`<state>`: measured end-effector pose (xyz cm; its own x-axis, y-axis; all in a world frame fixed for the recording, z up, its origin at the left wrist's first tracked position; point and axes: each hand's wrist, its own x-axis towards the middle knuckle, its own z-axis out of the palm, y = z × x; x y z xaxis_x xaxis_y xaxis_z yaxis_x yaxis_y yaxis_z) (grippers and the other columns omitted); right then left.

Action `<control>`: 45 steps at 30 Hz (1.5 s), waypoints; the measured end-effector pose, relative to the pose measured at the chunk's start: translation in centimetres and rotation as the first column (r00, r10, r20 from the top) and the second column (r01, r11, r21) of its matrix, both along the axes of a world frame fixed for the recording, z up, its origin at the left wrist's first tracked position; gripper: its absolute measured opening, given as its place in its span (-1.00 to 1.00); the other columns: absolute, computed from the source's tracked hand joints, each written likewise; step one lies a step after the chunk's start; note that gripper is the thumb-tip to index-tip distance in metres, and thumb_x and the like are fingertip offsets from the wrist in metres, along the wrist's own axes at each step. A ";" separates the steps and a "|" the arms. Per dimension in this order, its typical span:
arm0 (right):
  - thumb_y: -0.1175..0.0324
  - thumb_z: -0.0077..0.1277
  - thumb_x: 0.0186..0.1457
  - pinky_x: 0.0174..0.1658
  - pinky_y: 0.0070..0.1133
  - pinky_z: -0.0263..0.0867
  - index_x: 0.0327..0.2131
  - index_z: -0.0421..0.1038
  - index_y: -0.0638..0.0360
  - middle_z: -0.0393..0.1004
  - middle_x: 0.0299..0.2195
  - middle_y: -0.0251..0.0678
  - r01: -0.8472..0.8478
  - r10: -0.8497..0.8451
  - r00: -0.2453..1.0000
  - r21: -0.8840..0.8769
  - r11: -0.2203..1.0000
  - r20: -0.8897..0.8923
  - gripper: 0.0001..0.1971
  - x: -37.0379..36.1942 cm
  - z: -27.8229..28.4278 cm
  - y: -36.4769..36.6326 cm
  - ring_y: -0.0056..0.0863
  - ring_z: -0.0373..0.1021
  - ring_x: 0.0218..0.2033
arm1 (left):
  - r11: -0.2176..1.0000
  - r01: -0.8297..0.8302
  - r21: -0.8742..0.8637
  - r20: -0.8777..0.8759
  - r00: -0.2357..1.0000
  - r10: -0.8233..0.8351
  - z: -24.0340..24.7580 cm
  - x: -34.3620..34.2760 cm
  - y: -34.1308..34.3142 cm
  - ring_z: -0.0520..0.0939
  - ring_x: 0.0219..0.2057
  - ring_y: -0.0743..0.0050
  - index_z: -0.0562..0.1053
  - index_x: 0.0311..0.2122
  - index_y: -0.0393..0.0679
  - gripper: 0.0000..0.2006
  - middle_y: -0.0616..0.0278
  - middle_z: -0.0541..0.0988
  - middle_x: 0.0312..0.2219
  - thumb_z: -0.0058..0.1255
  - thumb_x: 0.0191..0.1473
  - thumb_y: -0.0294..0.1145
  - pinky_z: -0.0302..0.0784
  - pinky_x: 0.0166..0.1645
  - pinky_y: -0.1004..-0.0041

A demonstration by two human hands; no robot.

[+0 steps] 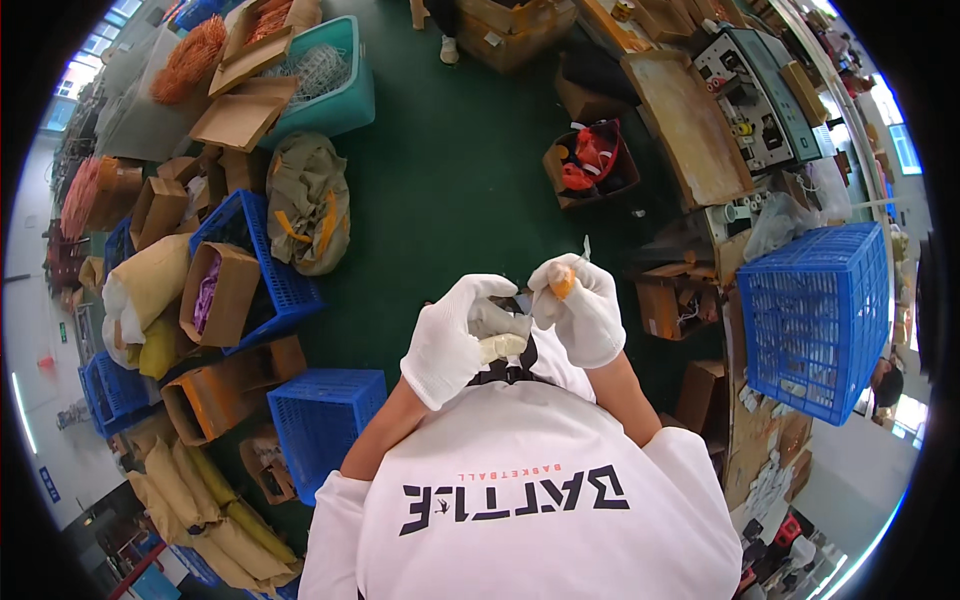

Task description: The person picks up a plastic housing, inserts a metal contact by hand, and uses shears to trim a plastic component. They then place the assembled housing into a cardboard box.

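Plainly, a pale item lies within the left hand's grasp.

Teal tub near khaki sack, green floor

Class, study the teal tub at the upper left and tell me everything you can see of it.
The teal tub looks like smooth plastic, roughly rectangular, with rounded corners and a rim. It stands upright, apparently on the green floor, open at the top, holding a tangle of whitish, wire-like pieces. Brown cardboard overlaps its left side, hiding part of it; whether they touch is unclear.
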<state>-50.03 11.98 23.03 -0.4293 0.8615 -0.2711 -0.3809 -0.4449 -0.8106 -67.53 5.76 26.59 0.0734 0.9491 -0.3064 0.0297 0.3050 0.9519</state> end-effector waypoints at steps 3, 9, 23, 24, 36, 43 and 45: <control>0.28 -0.03 0.20 -0.55 -0.66 0.21 -0.38 0.42 0.36 0.41 -0.64 -0.31 0.068 -0.067 0.994 0.008 0.998 -0.092 -0.73 -0.5 -0.7 -1.1 -0.60 0.29 -0.66 | 0.998 0.053 -0.027 0.022 0.998 -0.053 0.3 -1.3 -0.1 0.64 -0.37 0.54 0.35 -0.06 -0.29 -0.52 0.14 0.62 -0.41 0.26 -0.14 -0.59 0.55 -0.25 0.58; 0.20 0.00 0.19 -0.55 -0.66 0.20 -0.35 0.42 0.34 0.42 -0.64 -0.33 0.074 -0.070 0.986 0.024 0.997 -0.152 -0.69 -1.7 -0.7 -1.9 -0.60 0.28 -0.67 | 0.998 0.045 -0.051 0.135 0.990 -0.038 0.4 -3.1 -1.0 0.62 -0.37 0.57 0.36 -0.03 -0.30 -0.49 0.16 0.61 -0.40 0.27 -0.14 -0.58 0.53 -0.22 0.59; 0.14 -0.06 0.23 -0.55 -0.63 0.15 -0.34 0.40 0.30 0.35 -0.62 -0.34 0.118 -0.119 0.976 -0.016 0.993 -0.184 -0.66 -2.8 -0.2 -2.3 -0.55 0.25 -0.65 | 0.999 0.025 -0.033 0.296 0.955 -0.014 -0.8 -4.8 -1.9 0.60 -0.29 0.51 0.31 0.02 -0.29 -0.51 0.15 0.58 -0.34 0.17 -0.05 -0.63 0.52 -0.13 0.53; 0.14 -0.06 0.23 -0.55 -0.63 0.16 -0.34 0.41 0.30 0.34 -0.62 -0.34 0.114 -0.116 0.974 -0.021 0.993 -0.196 -0.66 -2.9 -0.1 -2.2 -0.55 0.25 -0.64 | 1.000 0.018 0.016 0.255 0.967 -0.021 -1.0 -4.8 -1.9 0.60 -0.29 0.51 0.31 0.02 -0.29 -0.52 0.15 0.58 -0.34 0.18 -0.04 -0.62 0.52 -0.12 0.53; 0.15 -0.08 0.23 -0.51 -0.61 0.28 -0.25 0.38 0.31 0.37 -0.57 -0.34 0.103 -0.114 0.981 -0.078 0.992 -0.157 -0.66 -3.8 -0.6 -1.5 -0.52 0.32 -0.61 | 0.992 0.003 -0.126 0.436 0.898 0.052 -0.3 -5.4 -1.4 0.61 -0.29 0.50 0.31 0.01 -0.33 -0.54 0.12 0.59 -0.33 0.19 -0.02 -0.55 0.53 -0.13 0.52; 0.26 -0.11 0.24 -0.32 -0.62 0.36 0.04 0.20 0.27 0.41 -0.21 -0.20 0.378 -0.382 0.924 0.105 0.920 0.018 -0.62 -2.3 -3.2 -1.4 -0.52 0.40 -0.40 | 0.980 -0.062 -0.189 0.424 0.895 0.138 -0.2 -5.9 -1.0 0.61 -0.30 0.48 0.31 0.00 -0.36 -0.54 0.09 0.59 -0.35 0.18 0.00 -0.49 0.54 -0.14 0.51; 0.38 -0.04 0.17 -0.24 -0.66 0.30 0.04 0.20 0.23 0.38 -0.21 -0.29 0.408 -0.589 0.732 0.470 0.782 0.344 -0.62 -3.2 -0.6 -1.6 -0.60 0.34 -0.31 | 0.976 -0.104 -0.191 0.352 0.921 0.167 -0.1 -5.8 -0.9 0.62 -0.31 0.47 0.30 0.01 -0.37 -0.55 0.05 0.60 -0.33 0.16 0.01 -0.52 0.54 -0.13 0.50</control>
<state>-53.24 10.37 22.41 0.1856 0.9819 0.0371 -0.0177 0.0411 -0.9990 -73.36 4.91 26.54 0.0841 0.8959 -0.4362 -0.3615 0.4353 0.8245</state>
